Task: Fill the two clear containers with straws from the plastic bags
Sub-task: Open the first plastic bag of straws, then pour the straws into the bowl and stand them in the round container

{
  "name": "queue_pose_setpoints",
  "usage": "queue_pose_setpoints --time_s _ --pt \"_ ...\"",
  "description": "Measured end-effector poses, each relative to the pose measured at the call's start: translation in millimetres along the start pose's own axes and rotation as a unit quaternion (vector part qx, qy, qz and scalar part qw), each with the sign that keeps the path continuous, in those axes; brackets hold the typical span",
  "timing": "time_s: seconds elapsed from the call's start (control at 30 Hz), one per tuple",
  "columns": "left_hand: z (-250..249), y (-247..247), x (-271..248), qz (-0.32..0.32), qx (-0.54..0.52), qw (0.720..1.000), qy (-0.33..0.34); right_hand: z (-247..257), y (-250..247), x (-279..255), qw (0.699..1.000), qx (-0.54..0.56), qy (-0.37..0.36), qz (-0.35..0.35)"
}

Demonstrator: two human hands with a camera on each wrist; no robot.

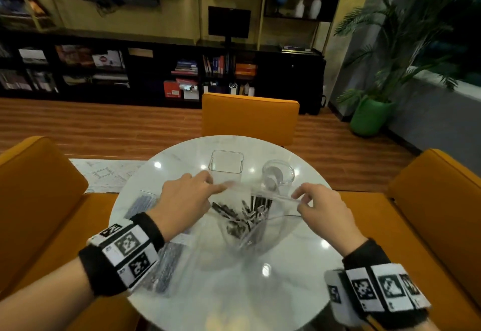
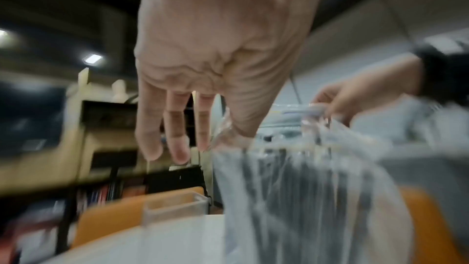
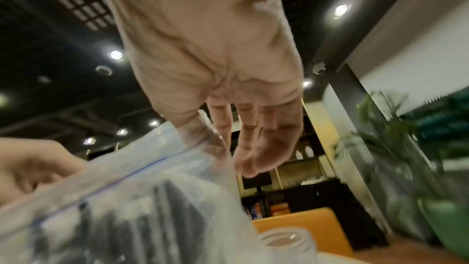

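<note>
A clear zip bag (image 1: pixel 244 229) holding several dark wrapped straws (image 1: pixel 242 216) hangs above the round white table (image 1: pixel 286 265). My left hand (image 1: pixel 187 200) pinches the left end of its top edge, my right hand (image 1: pixel 320 208) pinches the right end, and the strip is stretched between them. In the left wrist view thumb and forefinger grip the bag (image 2: pixel 304 178) while the other fingers (image 2: pixel 175 144) hang straight. The right wrist view shows the bag (image 3: pixel 127 208) with its blue zip line. A square clear container (image 1: pixel 226 165) and a round clear jar (image 1: pixel 278 177) stand beyond the bag; both look empty.
More bagged straws (image 1: pixel 141 204) lie on the table's left side, another bag (image 1: pixel 166 265) under my left wrist. Orange chairs (image 1: pixel 250 117) surround the table. A green potted plant (image 1: pixel 372 117) stands at the right. Dark shelving lines the far wall.
</note>
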State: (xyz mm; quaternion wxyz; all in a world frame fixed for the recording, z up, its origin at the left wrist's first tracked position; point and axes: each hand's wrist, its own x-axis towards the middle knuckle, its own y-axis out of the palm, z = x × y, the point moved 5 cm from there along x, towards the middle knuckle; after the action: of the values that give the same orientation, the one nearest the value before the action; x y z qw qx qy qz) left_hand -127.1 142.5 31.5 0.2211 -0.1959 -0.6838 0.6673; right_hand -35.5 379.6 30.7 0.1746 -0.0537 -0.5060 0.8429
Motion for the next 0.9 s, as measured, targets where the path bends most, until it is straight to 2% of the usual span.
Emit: queue_pose_setpoints --time_s 0.03,0.07,0.1,0.13,0.17,0.2,0.23,0.3,0.33,0.37,0.4,0.43,0.5,0.53,0.6,0.63,0.7,0.77,0.83,0.9 --pt "-2 5 3 0.022 -0.111 0.994 -0.01 10 1 -2 0.999 0.035 -0.019 -0.008" --pt "-11 9 5 0.04 -0.27 0.962 -0.011 20 7 -4 0.996 0.083 -0.036 0.001" --pt "-22 10 6 0.049 -0.431 0.901 -0.012 29 16 -7 0.991 0.121 -0.043 0.031" --pt "-29 9 7 0.05 -0.535 0.843 -0.01 32 28 -10 0.987 0.138 -0.045 0.072" --pt "-31 7 7 0.038 -0.57 0.821 -0.008 29 37 -12 0.985 0.132 -0.048 0.102" --pt "-27 4 7 0.016 -0.556 0.831 -0.009 20 40 -12 0.986 0.122 -0.04 0.103" --pt "-17 0 8 -0.029 -0.495 0.868 -0.013 8 35 -10 0.99 0.113 -0.019 0.077" --pt "7 -5 3 -0.082 -0.264 0.961 -0.016 -18 20 -8 0.993 0.111 0.029 0.029" --pt "15 -3 1 -0.081 -0.158 0.984 -0.01 -25 15 -9 0.993 0.109 0.038 0.033" --pt "18 1 -1 -0.065 -0.103 0.993 -0.004 -26 14 -11 0.993 0.096 0.035 0.053" --pt "18 7 0 -0.038 -0.106 0.994 0.006 -22 16 -13 0.993 0.082 0.022 0.08" --pt "13 12 2 -0.015 -0.16 0.987 0.023 -15 19 -16 0.992 0.071 -0.002 0.107" --pt "-9 13 3 0.023 -0.311 0.946 0.085 4 27 -19 0.986 0.08 -0.053 0.133" --pt "-22 9 4 0.027 -0.353 0.927 0.125 11 31 -17 0.984 0.097 -0.072 0.131" --pt "-36 3 5 0.001 -0.373 0.909 0.188 13 40 -7 0.985 0.09 -0.1 0.106" --pt "-34 1 7 -0.022 -0.362 0.912 0.192 10 43 -3 0.988 0.066 -0.097 0.096" --pt "-16 1 10 -0.056 -0.268 0.949 0.155 -5 43 3 0.997 0.004 -0.044 0.061" --pt "4 10 11 -0.029 -0.153 0.984 0.089 -18 40 4 0.999 -0.007 -0.005 0.031" --pt "6 23 7 0.042 -0.193 0.977 0.082 -20 40 5 0.998 0.037 0.017 0.038" --pt "-7 31 0 0.116 -0.347 0.927 0.085 -12 39 2 0.982 0.177 0.045 0.049"
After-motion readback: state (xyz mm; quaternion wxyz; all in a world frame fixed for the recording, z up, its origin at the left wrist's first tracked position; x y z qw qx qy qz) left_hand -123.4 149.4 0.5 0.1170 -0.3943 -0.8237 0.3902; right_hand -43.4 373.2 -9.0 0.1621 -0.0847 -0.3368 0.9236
